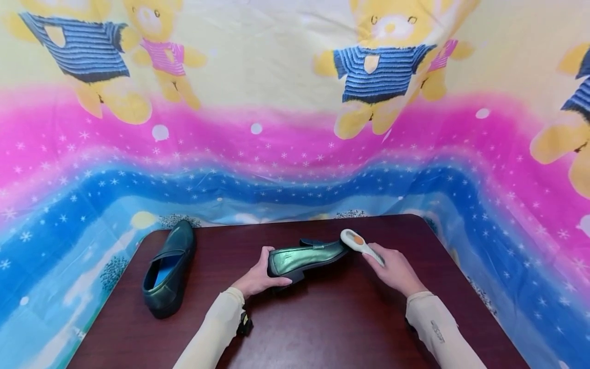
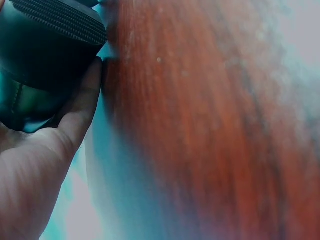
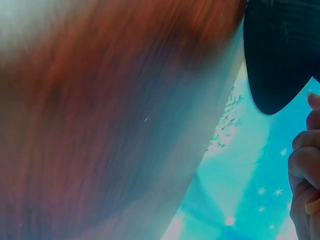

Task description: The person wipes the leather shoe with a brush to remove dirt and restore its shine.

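Observation:
A dark green metallic loafer (image 1: 306, 258) is tilted on its side above the table, its sole toward me. My left hand (image 1: 259, 275) grips it at the heel, with the thumb against the heel block; the left wrist view shows the ridged heel (image 2: 60, 30) close up. In my right hand (image 1: 394, 269) is a white brush-like tool (image 1: 356, 242) with an orange patch, its head against the loafer's toe. Its working side is hidden. The right wrist view shows curled fingers (image 3: 306, 165) near the dark sole (image 3: 280, 55), but not the tool.
A matching loafer (image 1: 170, 271) with a blue insole stands upright at the left of the dark red-brown table (image 1: 332, 328). A printed curtain (image 1: 276, 154) with bears hangs close around the table's back and sides.

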